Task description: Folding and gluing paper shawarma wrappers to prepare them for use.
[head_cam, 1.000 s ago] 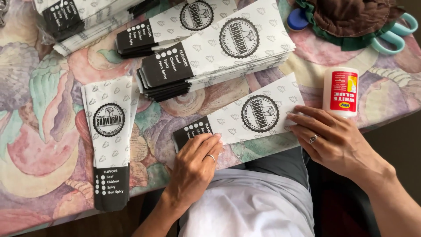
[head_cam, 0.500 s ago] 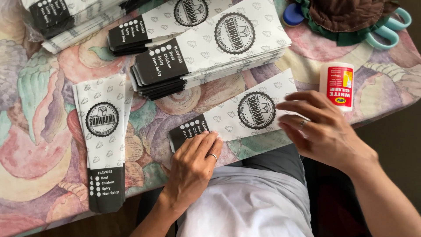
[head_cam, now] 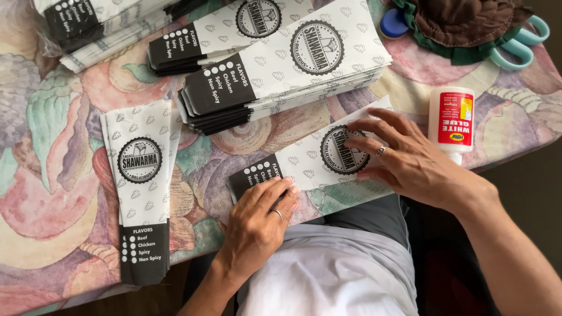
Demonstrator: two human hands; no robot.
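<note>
At the far left, a flat pile of paper sleeves (head_cam: 142, 193) lies lengthwise on the table (head_cam: 52, 193), white with a small leaf print, a round black emblem and a black band at the near end; the table wears a cloth of soft, painterly shells and blooms. Beside it, the left hand (head_cam: 257, 225) rests palm down with its fingers together, pressing the dark end of a single paper sleeve (head_cam: 304, 167) that lies slanted at the table's near edge; this hand has hardly moved since the earlier frames. Behind that, a thick stack of the same sleeves (head_cam: 287, 70) fans out in crisp layered edges. The right hand (head_cam: 410, 161), which a second ago sat at the sleeve's pale end, has slid inward and now lies flat with fingers spread over the round emblem. Just past it lies a white plastic glue bottle (head_cam: 451, 120) with a red label, and at the far corner, teal-handled scissors (head_cam: 518, 44) sit under a dark frilled cloth (head_cam: 468, 20).
</note>
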